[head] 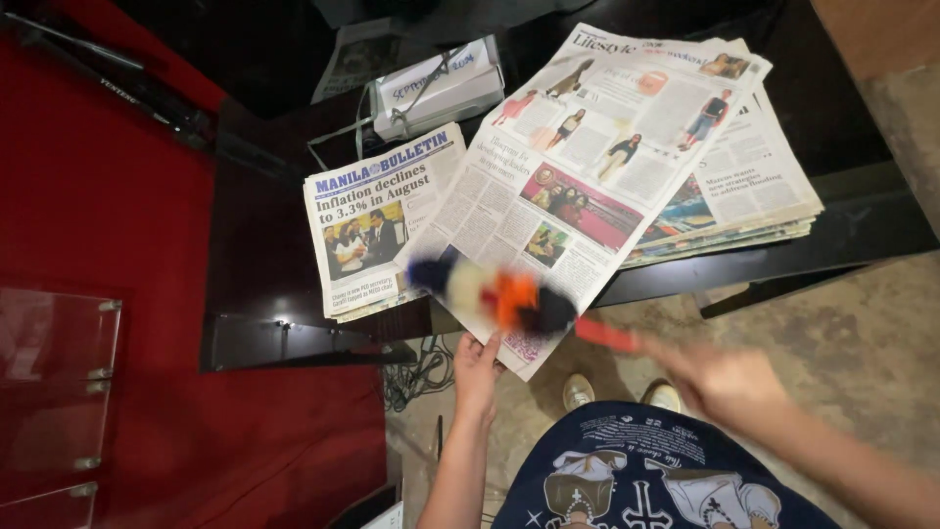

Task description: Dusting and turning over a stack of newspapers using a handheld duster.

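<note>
Blurred multicoloured duster [494, 294] with red handle, over an open newspaper [578, 176] overhanging the table edge.

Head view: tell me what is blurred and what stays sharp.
Head view: the multicoloured duster and the right hand holding its red handle are smeared by motion blur; the left hand, gripping the top newspaper by its edge, is sharp, and so is the print.

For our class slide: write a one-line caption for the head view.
Left hand pinches a newspaper sheet while right hand sweeps a multicoloured duster over it.
</note>
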